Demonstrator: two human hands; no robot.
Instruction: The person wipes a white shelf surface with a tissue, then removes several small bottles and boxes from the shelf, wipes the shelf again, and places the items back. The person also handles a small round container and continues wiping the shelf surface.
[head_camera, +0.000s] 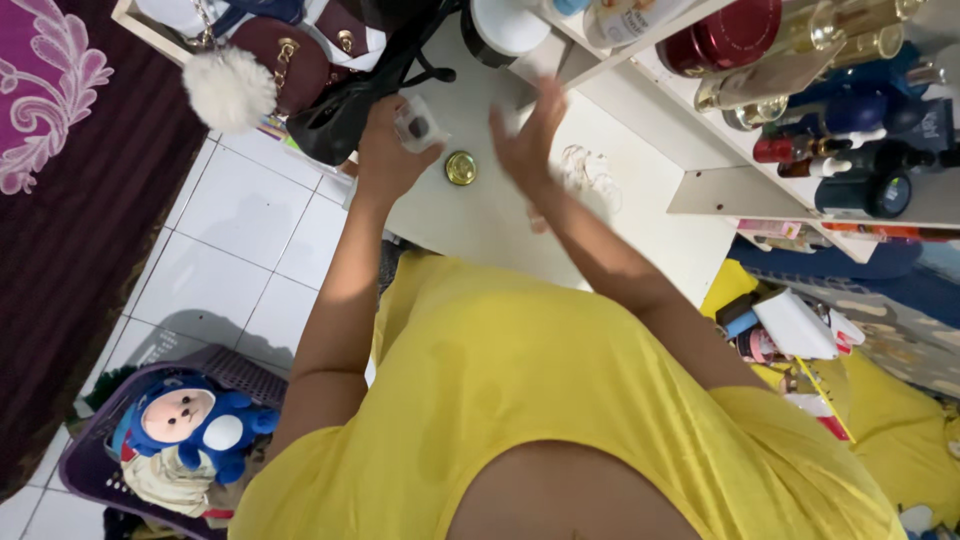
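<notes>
A small clear plastic jar with something dark inside sits clasped in the left hand, above the white tabletop's far left edge; it looks light, stiff and slippery, best gripped round its sides. A round gold lid lies just beside it. The right hand hovers open, fingers spread.

Two hands are over the white table: the left hand holds one small clear jar, and the right hand is spread flat. One gold lid lies on the table between them. One white pom-pom hangs beside one maroon bag and one black bag. One plush toy sits in one purple basket. One red tin is on the shelf.
</notes>
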